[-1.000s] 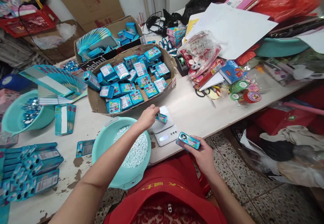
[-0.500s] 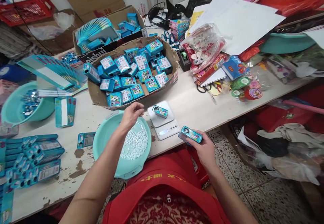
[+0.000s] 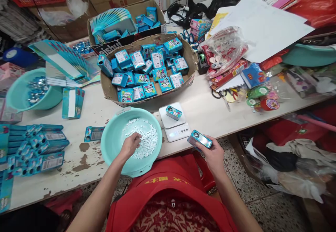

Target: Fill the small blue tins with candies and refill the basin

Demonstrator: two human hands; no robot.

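My left hand is down in the turquoise basin, its fingers pinched together over small white candies. Whether any candy sits between the fingertips is hidden. My right hand grips a small blue candy box by its lower side, past the table's front edge. A round hole shows near one end of its shiny top face. Between the hands, a white digital scale carries another blue candy box.
Behind the basin, an open carton is full of blue boxes. Flattened boxes are stacked at left, near a bowl of shiny wrapped pieces. Plastic bags, paper sheets and tape rolls cover the table's right part.
My left hand has lowered from above the basin's far rim into the white candies. My right hand still holds the candy box beside the scale. The view has shifted slightly.
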